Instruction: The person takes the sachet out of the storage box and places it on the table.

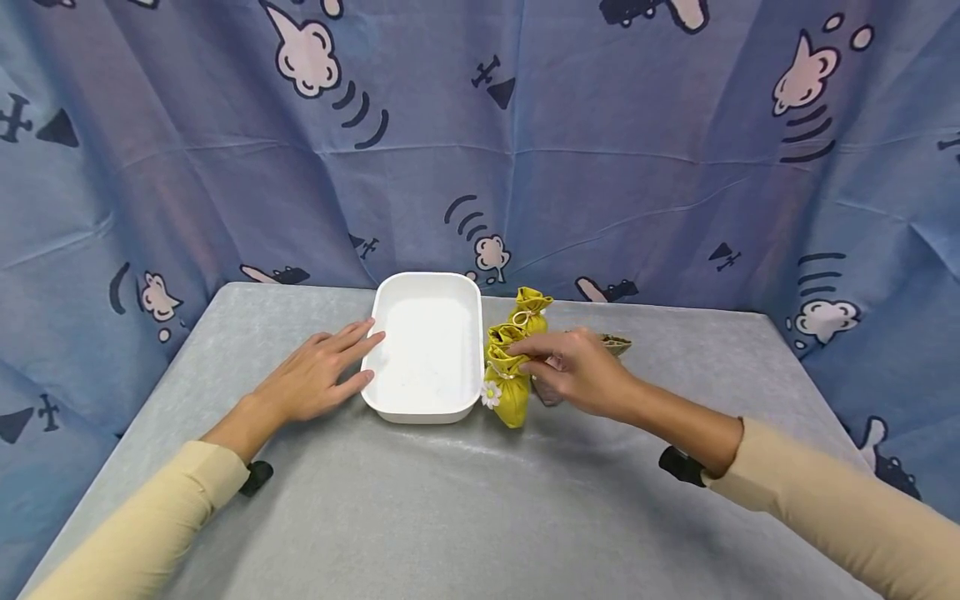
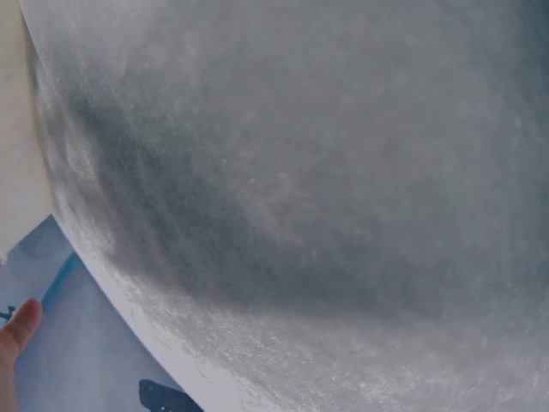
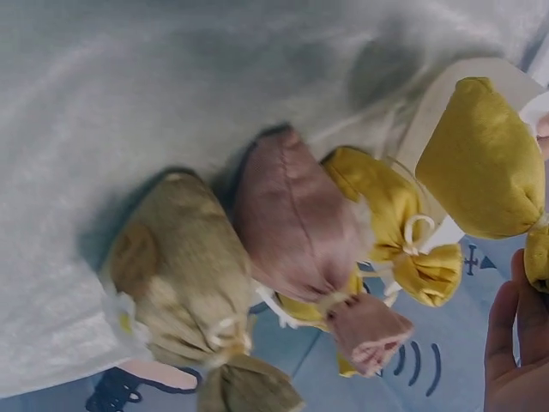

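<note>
My right hand (image 1: 581, 371) pinches a yellow drawstring pouch (image 1: 512, 404) by its gathered top, just right of the white plastic tub (image 1: 420, 346). A white flower hangs at the pouch's side. In the right wrist view the held pouch (image 3: 480, 163) appears raised in front of the tub, with the fingers at its neck. My left hand (image 1: 318, 371) lies with fingers spread at the tub's left rim, fingertips over the edge. Behind the held pouch stands more yellow cloth, including a yellow pouch (image 1: 529, 308) with a cord bow.
A pink pouch (image 3: 296, 215) and an olive pouch (image 3: 180, 266) lie beside the yellow ones, partly hidden by my right hand in the head view. Grey cloth covers the table (image 1: 450, 508). A blue patterned curtain (image 1: 600, 167) hangs along the far edge.
</note>
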`<state>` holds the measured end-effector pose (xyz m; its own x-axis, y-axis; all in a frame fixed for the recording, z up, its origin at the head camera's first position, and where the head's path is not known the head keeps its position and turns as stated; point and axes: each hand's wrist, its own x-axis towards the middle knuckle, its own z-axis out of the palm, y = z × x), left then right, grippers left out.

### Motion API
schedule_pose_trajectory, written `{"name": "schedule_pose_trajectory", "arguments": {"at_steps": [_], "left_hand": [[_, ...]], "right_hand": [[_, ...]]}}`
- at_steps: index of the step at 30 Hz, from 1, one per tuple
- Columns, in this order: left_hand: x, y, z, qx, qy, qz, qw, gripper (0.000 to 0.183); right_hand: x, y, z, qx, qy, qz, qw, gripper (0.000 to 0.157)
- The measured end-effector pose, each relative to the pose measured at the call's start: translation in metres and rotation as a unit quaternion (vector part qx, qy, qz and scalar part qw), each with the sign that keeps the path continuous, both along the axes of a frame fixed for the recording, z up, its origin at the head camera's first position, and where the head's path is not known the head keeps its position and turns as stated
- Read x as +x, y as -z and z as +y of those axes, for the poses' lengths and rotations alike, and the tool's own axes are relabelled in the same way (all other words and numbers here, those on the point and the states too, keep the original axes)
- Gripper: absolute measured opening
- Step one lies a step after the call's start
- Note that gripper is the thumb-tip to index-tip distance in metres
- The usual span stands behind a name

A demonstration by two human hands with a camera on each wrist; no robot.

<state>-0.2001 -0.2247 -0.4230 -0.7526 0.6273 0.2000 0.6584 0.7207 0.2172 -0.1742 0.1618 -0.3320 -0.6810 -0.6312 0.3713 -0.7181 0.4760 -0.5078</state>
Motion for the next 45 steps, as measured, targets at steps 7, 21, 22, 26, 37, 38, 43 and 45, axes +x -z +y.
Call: {"name": "schedule_pose_trajectory", "arguments": {"at_steps": [7, 21, 22, 26, 37, 38, 43, 45], "left_hand": [[0.0, 0.0, 0.001, 0.002, 0.001, -0.003, 1.0, 0.059], [-0.003, 0.0, 0.001, -0.001, 0.003, -0.001, 1.0, 0.059], [-0.003, 0.001, 0.001, -0.002, 0.003, 0.0, 1.0, 0.059], [-0.002, 0.002, 0.0, -0.002, 0.003, 0.002, 1.0, 0.059], [-0.002, -0.006, -0.004, -0.007, 0.003, -0.003, 1.0, 0.058], [-0.003, -0.007, -0.004, -0.007, 0.003, -0.002, 1.0, 0.057], [-0.004, -0.015, -0.002, -0.002, -0.007, 0.004, 1.0, 0.052], [-0.005, -0.017, -0.001, 0.005, -0.012, 0.015, 0.9998, 0.049]], "right_hand": [[0.002, 0.01, 0.006, 0.027, 0.029, -0.026, 0.999, 0.027], [0.006, 0.03, 0.012, 0.033, 0.026, -0.09, 0.995, 0.029], [0.007, 0.03, 0.012, 0.038, 0.026, -0.091, 0.995, 0.029], [0.006, 0.018, 0.013, 0.06, 0.025, -0.103, 0.993, 0.03], [-0.005, -0.034, 0.044, 0.146, 0.135, 0.038, 0.979, 0.043], [-0.007, -0.035, 0.048, 0.155, 0.148, 0.055, 0.975, 0.045], [-0.014, -0.031, 0.07, 0.179, 0.214, 0.118, 0.953, 0.056], [-0.017, -0.026, 0.079, 0.188, 0.241, 0.123, 0.944, 0.061]]}}
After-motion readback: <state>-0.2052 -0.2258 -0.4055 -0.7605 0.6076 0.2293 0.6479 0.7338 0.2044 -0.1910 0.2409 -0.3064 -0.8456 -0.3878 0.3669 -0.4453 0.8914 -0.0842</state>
